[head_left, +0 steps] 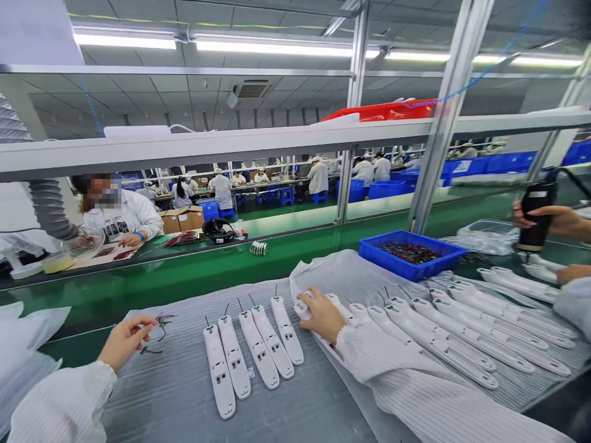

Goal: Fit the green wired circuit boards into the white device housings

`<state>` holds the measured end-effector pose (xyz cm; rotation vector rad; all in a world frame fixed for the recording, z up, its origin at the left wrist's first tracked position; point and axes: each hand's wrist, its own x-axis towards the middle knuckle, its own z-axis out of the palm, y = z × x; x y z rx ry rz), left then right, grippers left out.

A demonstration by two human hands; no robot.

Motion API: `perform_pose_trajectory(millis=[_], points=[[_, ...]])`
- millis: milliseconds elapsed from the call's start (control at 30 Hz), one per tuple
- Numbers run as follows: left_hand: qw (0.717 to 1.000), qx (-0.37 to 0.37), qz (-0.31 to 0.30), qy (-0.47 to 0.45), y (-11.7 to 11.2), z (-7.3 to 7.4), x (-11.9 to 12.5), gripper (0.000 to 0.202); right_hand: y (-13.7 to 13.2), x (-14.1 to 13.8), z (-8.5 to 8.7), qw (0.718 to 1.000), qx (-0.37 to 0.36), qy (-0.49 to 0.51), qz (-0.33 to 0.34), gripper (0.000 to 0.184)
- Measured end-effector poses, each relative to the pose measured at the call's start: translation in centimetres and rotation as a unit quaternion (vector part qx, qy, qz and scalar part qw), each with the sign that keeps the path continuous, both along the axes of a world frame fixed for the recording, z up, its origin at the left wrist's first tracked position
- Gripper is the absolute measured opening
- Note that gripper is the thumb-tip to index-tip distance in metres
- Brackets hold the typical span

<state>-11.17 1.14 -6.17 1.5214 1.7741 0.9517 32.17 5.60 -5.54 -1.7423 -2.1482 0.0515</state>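
Note:
My left hand (124, 342) is closed in a pinch on several small wired parts (161, 321), with thin red and dark wires sticking out past the fingertips. My right hand (324, 315) reaches across the mat, its fingers curled round the end of a white plastic housing (302, 309); the rest of that housing is mostly hidden. Between my hands lies a row of long white housings (219, 372), each with a green piece and a short dark wire at its top end. More white housings (438, 338) lie side by side beyond my right forearm.
A blue tray (410, 258) full of small wired parts stands behind the right-hand housings. At the right, a co-worker's hands hold a black cylindrical tool (535, 215) over a housing. Across the green bench (207, 264) another person handles small parts. Foam sheets lie at far left.

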Motion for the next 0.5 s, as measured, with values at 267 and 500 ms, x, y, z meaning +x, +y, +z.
perform_pose_trajectory(millis=[267,500], points=[[0.994,-0.04,0.044,0.09,-1.2,-2.2,-3.5,0.041,-3.1,-2.1,4.0,0.979,-0.093,0.173,0.06,0.041],[0.983,-0.038,0.049,0.174,-0.3,-3.8,-2.7,0.034,-12.0,-6.9,3.4,0.896,-0.281,0.279,0.203,0.056]])
